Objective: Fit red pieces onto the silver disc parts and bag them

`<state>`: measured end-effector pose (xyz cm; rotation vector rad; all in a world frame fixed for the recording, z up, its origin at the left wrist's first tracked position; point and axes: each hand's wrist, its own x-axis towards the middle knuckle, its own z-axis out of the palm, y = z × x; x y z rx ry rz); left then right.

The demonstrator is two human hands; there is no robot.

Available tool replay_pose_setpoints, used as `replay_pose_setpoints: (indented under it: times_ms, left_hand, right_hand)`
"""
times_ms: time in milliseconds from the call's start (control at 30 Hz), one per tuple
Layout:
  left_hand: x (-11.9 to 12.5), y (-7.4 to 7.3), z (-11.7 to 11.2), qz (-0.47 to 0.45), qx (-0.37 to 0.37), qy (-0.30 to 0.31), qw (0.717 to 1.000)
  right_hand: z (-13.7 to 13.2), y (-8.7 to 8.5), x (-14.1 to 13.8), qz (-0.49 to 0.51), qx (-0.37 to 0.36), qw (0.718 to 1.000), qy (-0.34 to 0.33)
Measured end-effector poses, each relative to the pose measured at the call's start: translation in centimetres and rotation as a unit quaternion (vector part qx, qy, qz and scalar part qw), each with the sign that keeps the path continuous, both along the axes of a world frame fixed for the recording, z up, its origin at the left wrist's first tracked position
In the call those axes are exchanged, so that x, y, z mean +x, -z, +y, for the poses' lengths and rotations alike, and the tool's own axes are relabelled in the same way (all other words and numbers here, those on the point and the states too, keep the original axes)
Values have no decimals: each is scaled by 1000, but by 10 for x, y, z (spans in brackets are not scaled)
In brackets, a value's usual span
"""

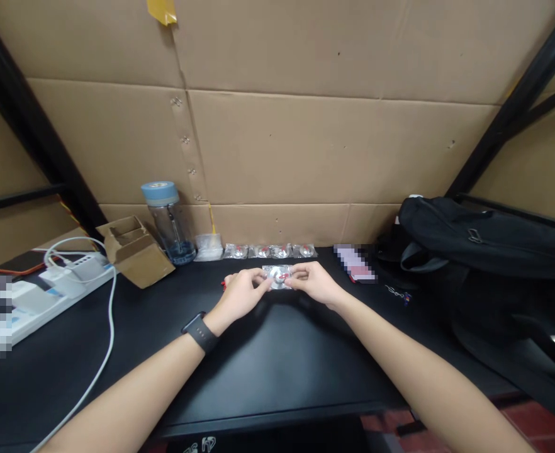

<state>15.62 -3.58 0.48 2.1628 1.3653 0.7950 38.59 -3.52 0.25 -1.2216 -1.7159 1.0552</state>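
Note:
My left hand (242, 294) and my right hand (313, 281) meet at the middle of the black table (277, 358). Between them they pinch a small clear plastic packet (277, 277) with a round silver part and a bit of red inside. Fingers of both hands are closed on the packet's ends. My left wrist wears a black watch (201, 331). A row of similar clear packets (270, 251) lies just behind, along the cardboard wall.
A water bottle with a blue lid (167, 220) and a small open cardboard box (136, 250) stand back left. A white power strip with chargers and a cable (65, 277) lies at the left. A black backpack (489, 251) fills the right side.

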Motion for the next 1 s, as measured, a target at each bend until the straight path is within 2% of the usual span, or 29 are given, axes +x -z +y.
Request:
replay_pose_setpoints:
  times_ms: [100,167,233,367,500,600,767,900,1000]
  left_hand:
    - [-15,-6,8,88,54,-43,994]
    - [-32,-9,19,133,98,-73,984]
    - [-52,-12,32,161,118,-117,973]
    - [-83,-14,50,179,94,-177,963]
    - [-89,-14,53,180,80,-192,961]
    - [-82,-13,51,174,91,-178,964]
    - [-73,-13,44,162,116,-120,973]
    - [-71,-8,43,156,115,-18,981]
    - [-69,0,46,152,108,42,982]
  right_hand:
    - [15,-8,-8,1,-1,1000,19]
    - [32,-14,-19,-36,-23,997,71]
    - [54,-18,-35,-57,-30,994,90]
    - [100,-16,-78,-108,-43,984,135]
    - [131,-11,-108,-173,-37,972,156]
    - [138,-10,-112,-222,-19,959,177]
    - [128,-17,-104,-291,15,933,211]
    - [117,-28,-87,-312,55,934,166]
    - [105,-40,-57,-328,77,935,109]
